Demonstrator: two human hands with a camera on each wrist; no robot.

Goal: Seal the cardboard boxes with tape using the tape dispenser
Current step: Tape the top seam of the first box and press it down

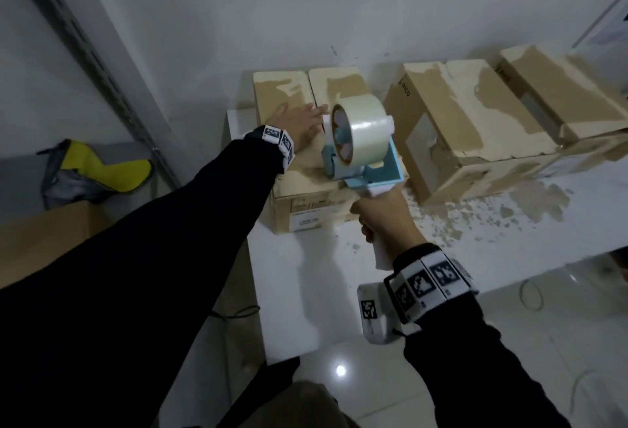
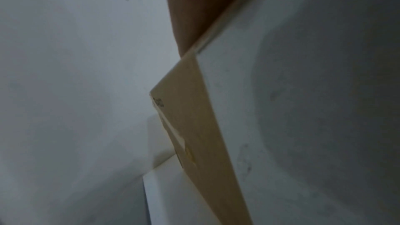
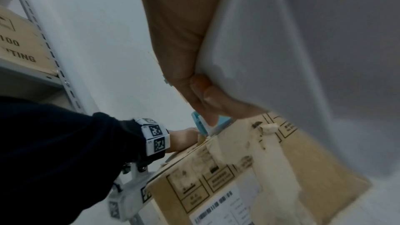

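A worn cardboard box (image 1: 289,101) stands at the left end of the white table (image 1: 306,291). My left hand (image 1: 302,118) lies flat on the box top with its fingers spread, pressing the flaps beside the centre seam. My right hand (image 1: 384,217) grips the white handle of a blue tape dispenser (image 1: 370,169) that carries a roll of clear tape (image 1: 360,132). The dispenser's front sits at the near top edge of the box. In the right wrist view my right hand (image 3: 194,78) wraps the handle above the box's labelled front face (image 3: 227,186).
Two more battered boxes (image 1: 469,122) (image 1: 564,94) lie to the right along the wall. Torn cardboard scraps (image 1: 475,210) litter the table. A metal shelf upright (image 1: 102,64) stands at left, with a yellow and grey item (image 1: 102,172) and another carton (image 1: 44,240) below.
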